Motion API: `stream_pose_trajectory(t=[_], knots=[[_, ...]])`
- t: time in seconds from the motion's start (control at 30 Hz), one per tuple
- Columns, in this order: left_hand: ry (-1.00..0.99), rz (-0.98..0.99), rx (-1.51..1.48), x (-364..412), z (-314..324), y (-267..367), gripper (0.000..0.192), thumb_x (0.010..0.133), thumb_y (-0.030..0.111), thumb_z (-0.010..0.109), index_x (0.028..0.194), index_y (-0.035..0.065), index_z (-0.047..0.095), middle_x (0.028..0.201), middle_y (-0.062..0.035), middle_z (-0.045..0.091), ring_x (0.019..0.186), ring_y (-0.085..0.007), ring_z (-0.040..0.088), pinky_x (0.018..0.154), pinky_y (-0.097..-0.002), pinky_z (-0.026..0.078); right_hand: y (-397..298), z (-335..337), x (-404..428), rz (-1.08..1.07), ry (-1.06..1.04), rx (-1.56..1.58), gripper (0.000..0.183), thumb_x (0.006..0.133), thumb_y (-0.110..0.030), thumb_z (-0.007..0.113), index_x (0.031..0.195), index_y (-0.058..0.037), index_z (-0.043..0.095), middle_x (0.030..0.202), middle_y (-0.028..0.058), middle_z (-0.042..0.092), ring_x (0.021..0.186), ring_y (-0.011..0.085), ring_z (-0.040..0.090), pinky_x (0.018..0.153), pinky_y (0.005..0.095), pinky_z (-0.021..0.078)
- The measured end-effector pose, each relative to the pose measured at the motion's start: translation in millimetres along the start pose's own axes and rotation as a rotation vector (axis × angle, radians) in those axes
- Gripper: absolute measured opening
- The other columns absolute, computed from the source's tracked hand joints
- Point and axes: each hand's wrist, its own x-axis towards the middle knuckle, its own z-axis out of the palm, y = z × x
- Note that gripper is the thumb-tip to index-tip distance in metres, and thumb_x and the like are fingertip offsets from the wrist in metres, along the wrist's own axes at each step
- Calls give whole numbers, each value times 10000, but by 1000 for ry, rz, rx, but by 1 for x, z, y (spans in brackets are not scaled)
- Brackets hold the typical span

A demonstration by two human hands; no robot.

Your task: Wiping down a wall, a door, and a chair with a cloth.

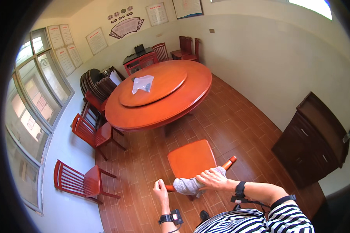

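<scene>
Directly before me stands a reddish wooden chair (192, 158), its back towards me and its seat beyond. A grey cloth (185, 186) lies wrapped over the top rail (229, 163) of its backrest. My right hand (213, 180) presses on the cloth, fingers curled over the rail. At the rail's left end, my left hand (160, 190) is closed around the wood. Both wrists carry black straps with small devices. The cloth and my right hand hide the middle of the rail.
Beyond the chair is a large round table (151, 123) with a turntable (166, 90) and a plastic bag (143, 84). More chairs (92, 180) line the windowed wall at left. A dark wooden cabinet (306, 145) stands at right, a bottle (348, 134) on top. Tiled floor (145, 163) lies between.
</scene>
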Motion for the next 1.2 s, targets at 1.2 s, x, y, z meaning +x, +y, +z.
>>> stream_pose_trajectory(t=[1.2], knots=[[199, -166, -33, -11, 30, 17, 162, 793, 35, 501, 815, 1, 657, 738, -156, 664, 655, -240, 641, 601, -336, 492, -66, 33, 75, 154, -230, 11, 600, 741, -455, 688, 1058, 24, 515, 944, 193, 593, 928, 324, 607, 804, 416, 475]])
